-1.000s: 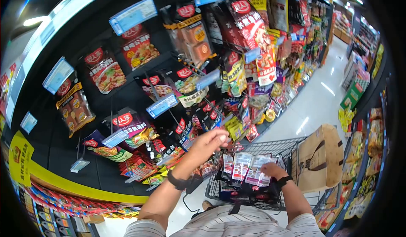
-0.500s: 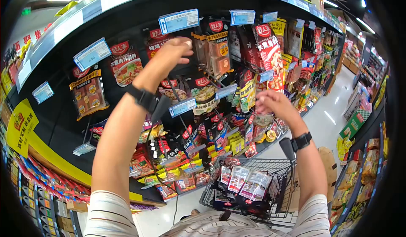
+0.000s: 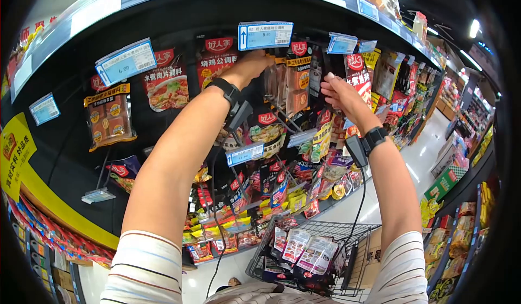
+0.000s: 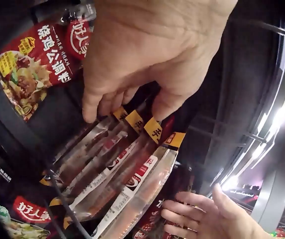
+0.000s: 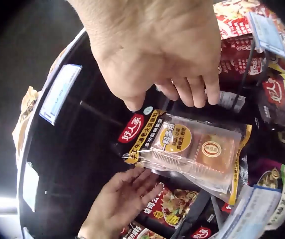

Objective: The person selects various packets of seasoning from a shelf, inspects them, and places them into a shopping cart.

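Brick-like seasoning packs [image 3: 298,87] with yellow-banded tops hang in a row on a hook. My left hand [image 3: 251,68] is at their left side; in the left wrist view this hand [image 4: 155,50] has thumb and fingers spread over the pack tops [image 4: 117,174], and contact is unclear. To their right, my right hand [image 3: 347,98] is raised with relaxed fingers. In the right wrist view, the right hand [image 5: 157,50] is above the front pack [image 5: 197,149], holding nothing, and the left hand [image 5: 120,201] is beside the pack.
Blue price tags [image 3: 266,35] stick out in front of the hooks. Red pouches [image 3: 165,87] hang at left, with more pouches below. A wire cart [image 3: 347,231] holding several packets stands below at right, beside the aisle floor [image 3: 429,141]. Cables hang from both wrists.
My left hand has moved right to the packs from in front of the red pouch. My right hand has risen from the cart to beside the packs. The camera view has shifted.
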### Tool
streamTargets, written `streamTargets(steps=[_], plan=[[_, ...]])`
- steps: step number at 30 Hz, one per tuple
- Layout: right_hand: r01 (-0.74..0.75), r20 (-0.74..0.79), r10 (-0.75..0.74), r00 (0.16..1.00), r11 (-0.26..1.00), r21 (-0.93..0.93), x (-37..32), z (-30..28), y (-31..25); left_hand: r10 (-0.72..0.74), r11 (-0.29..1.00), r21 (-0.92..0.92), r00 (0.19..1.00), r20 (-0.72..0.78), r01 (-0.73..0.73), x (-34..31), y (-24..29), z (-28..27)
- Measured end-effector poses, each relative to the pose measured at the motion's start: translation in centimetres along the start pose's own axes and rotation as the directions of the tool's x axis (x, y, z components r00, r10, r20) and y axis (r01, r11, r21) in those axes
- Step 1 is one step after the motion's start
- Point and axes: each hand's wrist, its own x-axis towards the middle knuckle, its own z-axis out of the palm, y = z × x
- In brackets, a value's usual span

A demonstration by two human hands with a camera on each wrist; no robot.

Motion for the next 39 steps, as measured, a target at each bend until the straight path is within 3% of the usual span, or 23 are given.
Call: streamTargets(steps=[2,3,5,7,12,17,19,20,22,25,26,28,30,35,39], plan=[[-0.006,0.036,0.007,0.999,0.999,-0.043,1.4,0.7,-0.6,0.125,0.990,-0.079,0.991,0.046,-0.121,2.9,-2.0,-0.2],[-0.006,0.032,0.007,0.999,0.999,-0.046,1.9,1.2,-0.9,0.109,0.989,-0.109,0.992,0.069,-0.102,3.5,-2.4,-0.2],[0.003,0.047,0.000,0.999,0.999,-0.046,3.0,1.8,-1.1,0.258,0.957,-0.147,0.966,0.031,-0.251,2.0,-1.7,0.0],[0.004,0.063,-0.003,0.998,1.000,-0.015,4.2,2.4,-1.3,0.265,0.952,-0.160,0.964,-0.002,-0.261,0.6,-0.6,0.4],[0.033,0.095,-0.029,0.995,0.999,-0.039,5.3,3.1,-1.3,0.350,0.937,-0.038,0.931,0.103,-0.348,1.8,-0.4,0.5],[0.015,0.043,-0.014,0.999,1.000,-0.019,8.1,3.2,0.8,0.341,0.939,0.014,0.933,0.118,-0.345,2.7,-0.6,1.5],[0.002,0.097,-0.007,0.995,0.999,0.049,8.6,3.1,0.9,0.323,0.938,0.119,0.945,0.043,-0.326,3.5,-1.1,2.1],[-0.007,0.128,-0.004,0.992,0.997,0.080,8.7,3.2,0.9,0.339,0.936,0.080,0.940,0.042,-0.342,3.9,-1.5,2.2],[-0.015,0.066,0.003,0.998,0.984,0.176,8.9,3.7,1.0,0.372,0.928,0.000,0.927,0.038,-0.372,4.5,-2.0,2.6],[0.046,0.084,-0.085,0.993,0.920,0.390,11.1,4.0,2.0,0.344,0.920,0.227,0.935,-0.080,-0.319,4.5,-2.3,3.4],[0.068,0.105,-0.133,0.986,0.879,0.472,11.9,4.4,2.4,0.403,0.904,0.177,0.914,-0.049,-0.389,4.5,-2.3,3.8],[-0.012,0.066,-0.021,0.998,0.887,0.461,12.6,3.9,3.3,0.511,0.858,0.066,0.859,0.000,-0.510,4.4,-2.6,5.2],[-0.084,0.073,0.056,0.996,0.885,0.458,13.8,3.2,3.6,0.541,0.838,0.070,0.841,0.030,-0.542,5.9,-4.0,5.7],[-0.098,0.122,0.043,0.992,0.861,0.499,12.8,4.1,1.5,0.553,0.828,0.082,0.832,0.039,-0.554,5.7,-3.6,5.7],[-0.105,0.208,0.002,0.978,0.868,0.486,14.2,3.9,2.1,0.438,0.892,0.153,0.897,-0.056,-0.426,6.7,-4.3,5.4]])
